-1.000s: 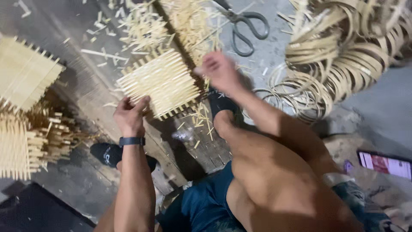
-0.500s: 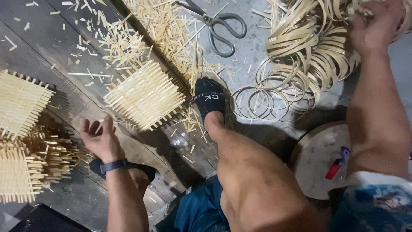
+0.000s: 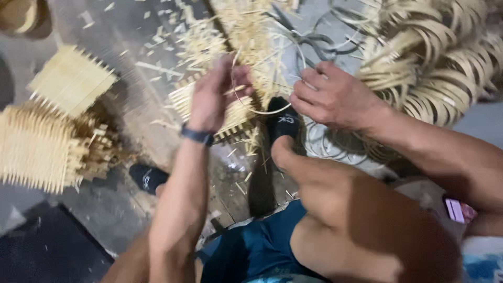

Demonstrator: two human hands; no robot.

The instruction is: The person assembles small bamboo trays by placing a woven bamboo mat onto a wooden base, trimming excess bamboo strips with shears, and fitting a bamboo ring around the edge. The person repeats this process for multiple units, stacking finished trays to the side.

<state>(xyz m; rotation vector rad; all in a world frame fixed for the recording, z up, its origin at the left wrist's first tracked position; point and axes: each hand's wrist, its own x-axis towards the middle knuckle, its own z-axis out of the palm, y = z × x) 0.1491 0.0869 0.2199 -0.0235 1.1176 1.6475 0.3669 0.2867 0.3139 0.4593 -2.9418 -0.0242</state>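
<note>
Two hands at work, the left hand (image 3: 217, 94) and the right hand (image 3: 335, 99). Three woven bamboo mats (one (image 3: 70, 78) upper left, one (image 3: 36, 147) at left, one (image 3: 230, 112) centre). One pair of scissors (image 3: 309, 39). Two black socks (image 3: 149, 177) (image 3: 284, 123). One wristband (image 3: 197, 135).

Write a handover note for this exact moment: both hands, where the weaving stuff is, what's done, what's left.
Left hand: raised, pinching one end of a thin curved strip.
Right hand: grips the strip's other end, beside the pile of coiled strips.
Woven mat: on the floor under the hands, by the foot in a black sock.
Scissors: beyond the hands, untouched.
Done: finished mats stacked at left.
Left: strip not yet woven in; the blur hides the finer grip.
</note>
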